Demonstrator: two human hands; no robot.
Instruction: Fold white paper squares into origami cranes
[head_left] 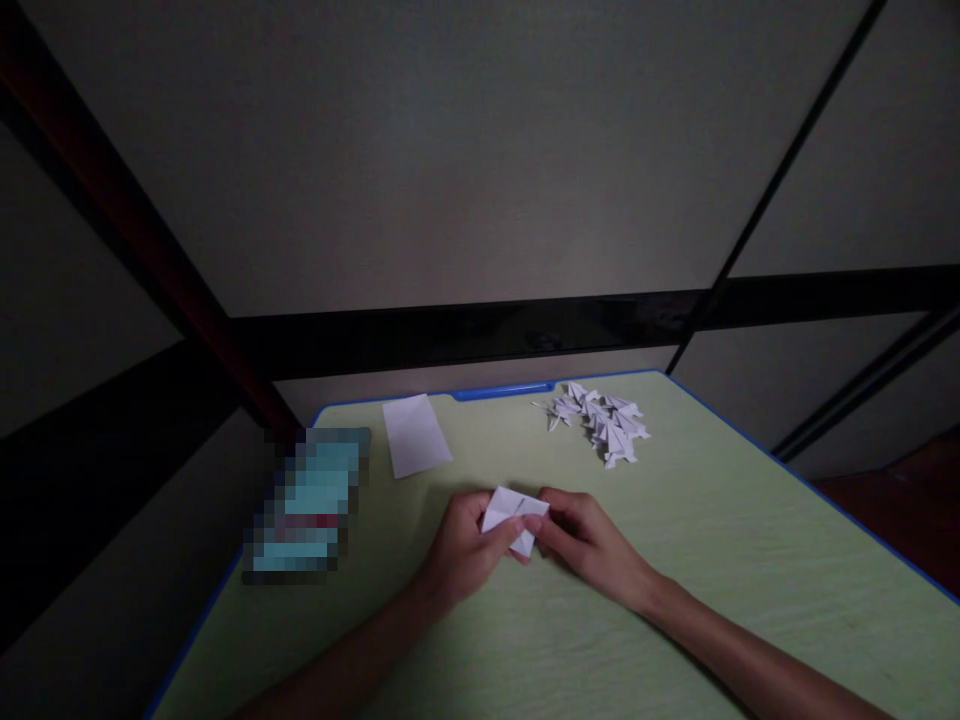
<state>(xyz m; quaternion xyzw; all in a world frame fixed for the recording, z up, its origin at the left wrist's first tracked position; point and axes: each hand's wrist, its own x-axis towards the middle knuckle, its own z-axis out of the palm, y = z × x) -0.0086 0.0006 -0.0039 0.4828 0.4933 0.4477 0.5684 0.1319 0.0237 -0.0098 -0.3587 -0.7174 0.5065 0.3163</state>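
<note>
A small folded white paper point(509, 505) is held between my two hands above the middle of the table. My left hand point(469, 545) grips its left side, with the thumb lying across the front. On the right side, my right hand point(581, 530) pinches the paper, its thumb close to the left thumb near the centre. Crease lines and a small dark slit show on the paper's face. The fingers behind the paper are partly hidden.
A pale green table point(712, 500) with a blue edge stands against a panelled wall. White paper sheets point(417, 436) lie at the back left. Several folded paper figures point(611, 425) are piled at the back right. A pixelated device point(311, 505) lies at the left edge.
</note>
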